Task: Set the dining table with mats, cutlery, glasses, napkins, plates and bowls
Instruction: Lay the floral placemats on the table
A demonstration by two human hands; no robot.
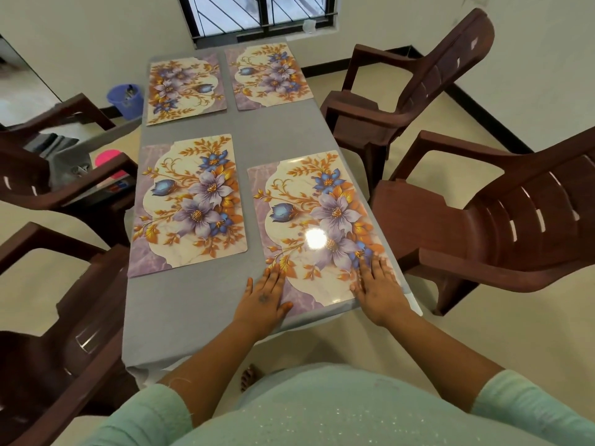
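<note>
Mat (322, 226) is lying flat under my left hand (265, 292) and right hand (378, 289); both are pressing down with fingers spread, gripping nothing. Its right edge is hanging near the table (193, 304) edge. Bare cloth is waiting left of my left hand.

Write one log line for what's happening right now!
step: mats | left hand: flat on near-right mat | right hand: flat on it | cutlery: none on table

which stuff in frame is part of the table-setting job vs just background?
Job:
- four floral mats: near right, near left, far left, far right
- table
- left hand and right hand, flat on near right mat

Background:
- brown chairs
- blue bin
- window
</note>
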